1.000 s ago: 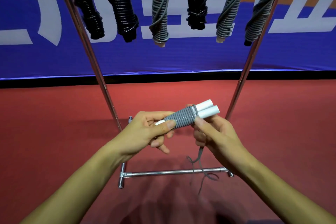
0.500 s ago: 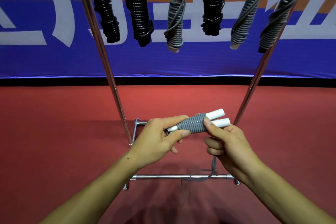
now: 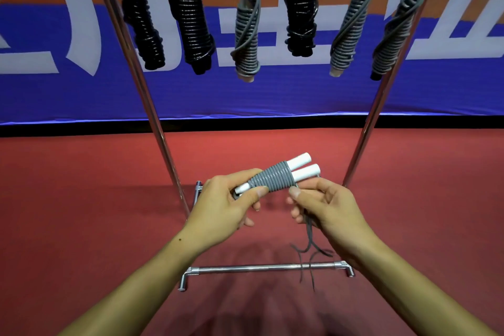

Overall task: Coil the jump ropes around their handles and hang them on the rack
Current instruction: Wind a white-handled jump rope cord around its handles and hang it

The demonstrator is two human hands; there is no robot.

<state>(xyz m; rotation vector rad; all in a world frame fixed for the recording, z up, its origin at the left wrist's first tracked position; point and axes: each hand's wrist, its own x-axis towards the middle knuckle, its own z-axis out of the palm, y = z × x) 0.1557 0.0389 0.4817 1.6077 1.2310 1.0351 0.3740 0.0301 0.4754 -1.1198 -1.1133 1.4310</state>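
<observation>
My left hand (image 3: 230,204) grips two white handles (image 3: 302,169) held side by side, with grey rope (image 3: 275,180) coiled tightly round their middle. My right hand (image 3: 324,207) sits just right of the coil and holds the loose grey rope end (image 3: 309,237), which hangs down blurred past the lower bar. Above, the chrome rack (image 3: 152,123) carries several coiled ropes, three black (image 3: 191,24) and three grey (image 3: 246,35), hanging from its top rail.
The rack's two slanted chrome posts (image 3: 365,139) frame my hands. Its base bar (image 3: 259,269) lies on the red floor below my wrists. A blue banner with white lettering (image 3: 272,90) runs along the back wall.
My right hand has come off the coil and dropped slightly, drawing the loose rope end down and to the right. The view has tilted up, showing more of the hanging ropes.
</observation>
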